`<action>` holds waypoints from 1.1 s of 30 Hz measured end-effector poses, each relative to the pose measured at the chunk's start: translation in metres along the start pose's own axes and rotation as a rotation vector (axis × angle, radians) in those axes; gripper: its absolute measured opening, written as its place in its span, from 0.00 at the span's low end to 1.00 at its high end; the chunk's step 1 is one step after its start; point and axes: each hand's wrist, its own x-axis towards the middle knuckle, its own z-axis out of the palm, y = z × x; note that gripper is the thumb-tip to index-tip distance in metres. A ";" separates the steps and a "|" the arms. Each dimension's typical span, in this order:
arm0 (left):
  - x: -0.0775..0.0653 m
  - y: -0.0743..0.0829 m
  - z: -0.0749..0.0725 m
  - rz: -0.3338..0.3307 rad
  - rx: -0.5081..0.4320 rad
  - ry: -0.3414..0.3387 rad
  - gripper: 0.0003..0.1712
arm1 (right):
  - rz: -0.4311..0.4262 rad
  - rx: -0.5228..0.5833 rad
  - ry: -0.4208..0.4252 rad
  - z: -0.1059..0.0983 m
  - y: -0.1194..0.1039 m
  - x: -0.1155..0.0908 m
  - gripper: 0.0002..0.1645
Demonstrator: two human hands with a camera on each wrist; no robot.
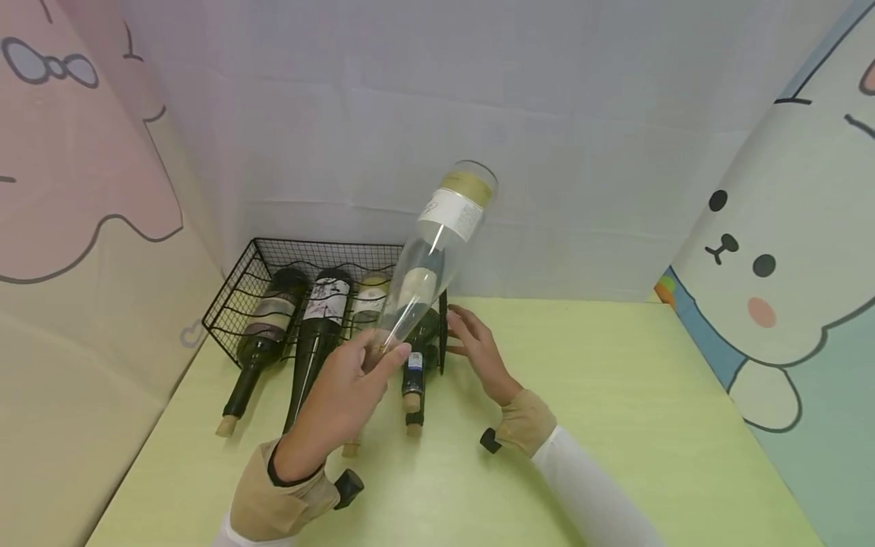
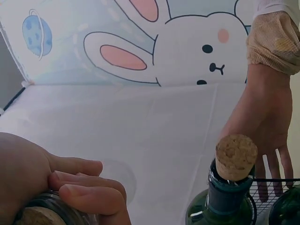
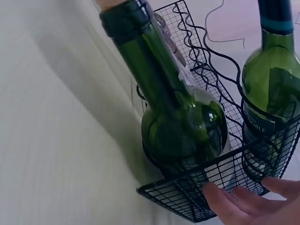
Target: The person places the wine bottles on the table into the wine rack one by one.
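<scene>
My left hand (image 1: 342, 399) grips a clear glass wine bottle (image 1: 453, 214) by the neck. The bottle slants over the black wire wine rack (image 1: 229, 282), its base up and to the right. Its cork (image 2: 42, 216) shows beneath the curled fingers in the left wrist view. My right hand (image 1: 481, 353) is at the rack's right end, fingertips (image 3: 216, 199) at the wire edge and fingers loosely extended. Beside that end lie two corked bottles, one above the other; a green bottle (image 3: 183, 129) and another green bottle (image 3: 271, 79) appear in the right wrist view.
Further left in the rack lie a dark bottle (image 1: 263, 327), another dark bottle (image 1: 316, 334) with a patterned label, and a clear bottle (image 1: 371, 295). Their necks point toward me over the yellow-green table (image 1: 615, 395). A white cloth (image 1: 547, 152) hangs behind; cartoon-printed sheets flank the table.
</scene>
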 end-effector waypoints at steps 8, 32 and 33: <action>-0.001 -0.020 -0.008 -0.005 -0.067 0.068 0.25 | 0.007 0.016 0.038 0.003 0.007 0.003 0.35; -0.009 -0.071 -0.004 -0.203 -0.168 0.094 0.27 | -0.019 0.096 0.074 -0.001 0.046 0.019 0.37; -0.008 -0.072 -0.003 -0.204 -0.178 0.092 0.27 | -0.018 0.098 0.075 -0.002 0.047 0.019 0.37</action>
